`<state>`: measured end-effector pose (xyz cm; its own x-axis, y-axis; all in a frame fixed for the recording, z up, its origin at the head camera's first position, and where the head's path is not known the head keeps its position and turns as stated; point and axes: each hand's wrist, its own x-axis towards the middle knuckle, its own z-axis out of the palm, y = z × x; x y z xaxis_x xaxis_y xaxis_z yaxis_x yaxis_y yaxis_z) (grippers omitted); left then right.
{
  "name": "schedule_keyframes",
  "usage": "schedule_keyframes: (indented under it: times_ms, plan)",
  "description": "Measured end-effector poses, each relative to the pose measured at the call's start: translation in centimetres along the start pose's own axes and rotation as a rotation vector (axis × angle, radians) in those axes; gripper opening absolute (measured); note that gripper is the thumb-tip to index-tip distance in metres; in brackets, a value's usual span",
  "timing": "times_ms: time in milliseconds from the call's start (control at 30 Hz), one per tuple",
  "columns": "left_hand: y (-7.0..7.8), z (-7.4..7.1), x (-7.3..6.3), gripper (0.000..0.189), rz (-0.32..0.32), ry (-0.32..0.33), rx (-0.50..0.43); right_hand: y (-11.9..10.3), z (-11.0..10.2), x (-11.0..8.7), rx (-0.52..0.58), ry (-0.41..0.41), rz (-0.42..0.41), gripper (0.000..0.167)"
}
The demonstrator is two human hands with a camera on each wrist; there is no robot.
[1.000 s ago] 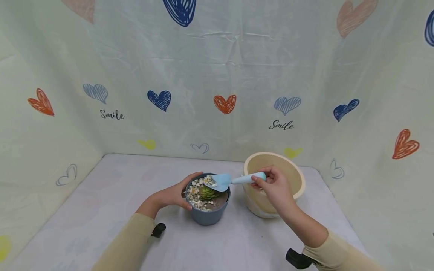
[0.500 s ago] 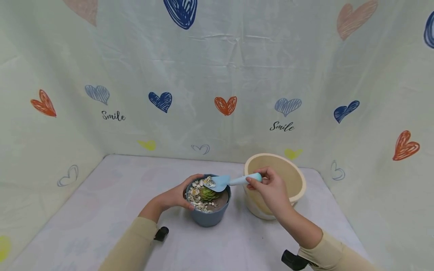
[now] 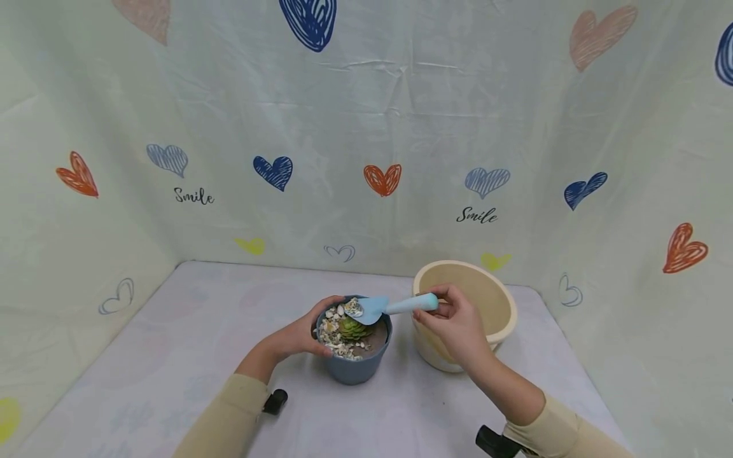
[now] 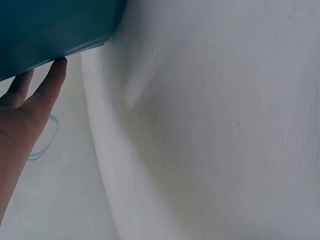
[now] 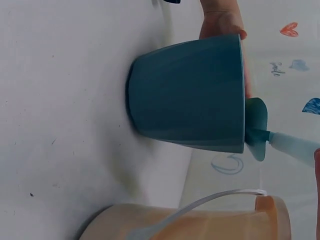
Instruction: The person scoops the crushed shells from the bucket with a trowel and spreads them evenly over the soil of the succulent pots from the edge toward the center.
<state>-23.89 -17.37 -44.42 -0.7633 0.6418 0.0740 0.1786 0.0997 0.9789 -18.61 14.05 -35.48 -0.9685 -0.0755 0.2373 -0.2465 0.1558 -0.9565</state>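
A blue-grey flower pot stands on the table, with a green succulent in it. White pebbles cover the soil at the pot's left side; bare brown soil shows at the right. My left hand grips the pot's left side, thumb at the front rim, fingers toward the back. Between thumb and fingers, my right hand holds the handle of a light blue trowel. Its blade, with pebbles on the tip, is over the succulent. In the right wrist view the trowel overlaps the pot's rim.
To the right of the pot is a cream bucket, partly behind my right hand. Its pale handle shows in the right wrist view. A white cloth covers the table; a curtain printed with hearts hangs behind and at the sides.
My right hand has shifted slightly left with the trowel, whose blade stays over the pot. The left hand keeps its grip. The whole head view has moved slightly.
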Motion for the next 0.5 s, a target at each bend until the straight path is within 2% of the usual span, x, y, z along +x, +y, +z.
schedule_keyframes:
  times_ms: [233, 500]
  plan:
    - [0.1, 0.8, -0.3, 0.109, -0.017, 0.070, 0.016, 0.2, 0.4, -0.3, -0.042, -0.011, -0.146, 0.033]
    - [0.0, 1.6, -0.5, 0.107, -0.026, 0.112, -0.006, 0.0, 0.5, 0.2, -0.070, -0.028, -0.243, 0.031]
